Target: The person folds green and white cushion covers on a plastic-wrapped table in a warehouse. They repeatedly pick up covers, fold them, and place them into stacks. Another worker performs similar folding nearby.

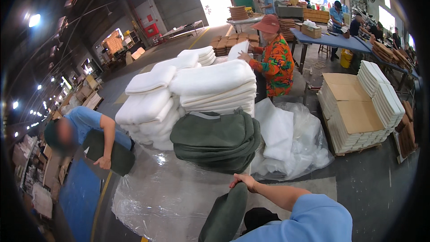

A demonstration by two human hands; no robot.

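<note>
At the lower middle, my right hand (243, 182) grips the top edge of a dark green cushion (226, 213), which stands on end and runs out at the lower edge. My left hand is out of view. Just beyond my right hand, a stack of dark green cushions or covers (215, 136) lies on the table, a grey strip showing on top. Behind it rise tall piles of folded white padding (212, 83). Clear plastic sheet (161, 192) covers the near table surface.
At the left a co-worker in blue (96, 127) holds another dark green cushion (109, 156). Across the piles, a person in an orange patterned top (277, 65) handles white padding. Bagged white padding (291, 139) sits on the right, beside a pallet of stacked white pads (354, 112).
</note>
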